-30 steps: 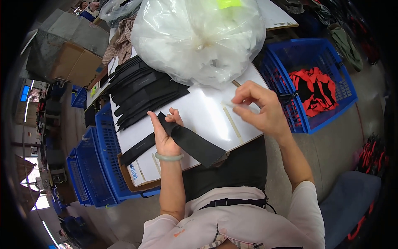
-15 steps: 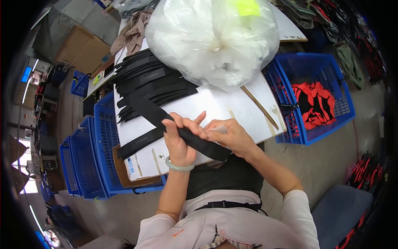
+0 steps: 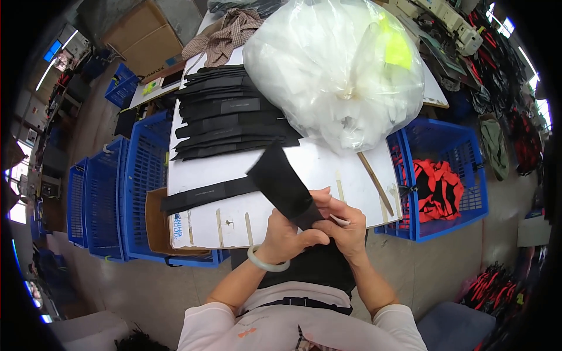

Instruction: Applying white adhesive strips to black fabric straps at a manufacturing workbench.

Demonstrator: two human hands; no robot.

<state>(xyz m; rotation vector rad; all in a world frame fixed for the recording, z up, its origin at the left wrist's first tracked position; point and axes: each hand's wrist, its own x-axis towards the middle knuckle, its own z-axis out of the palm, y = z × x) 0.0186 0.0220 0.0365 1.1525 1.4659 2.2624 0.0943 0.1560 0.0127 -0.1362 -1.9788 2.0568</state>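
A black fabric strip [image 3: 282, 180] rises at a slant from between my two hands, above the front of the white table [image 3: 263, 228]. My left hand [image 3: 283, 238], with a pale bangle [image 3: 268, 261] at its wrist, is closed round the strip's lower part. From the other side my right hand [image 3: 346, 233] grips the same end, and a small white piece [image 3: 339, 220] shows between its fingers. Another black strip [image 3: 211, 193] lies flat on the table to the left. Behind it is a spread pile of similar strips [image 3: 225, 126].
A big clear plastic bag [image 3: 328, 70] with white contents fills the table's back right. Below it lies a thin wooden stick [image 3: 376, 182]. Blue baskets [image 3: 146, 187] stand on the left; another blue basket [image 3: 453, 225] on the right holds red and black pieces.
The strip has swung from lying across my palm to standing upward between both hands. My hands have come closer together, and the head view has shifted.
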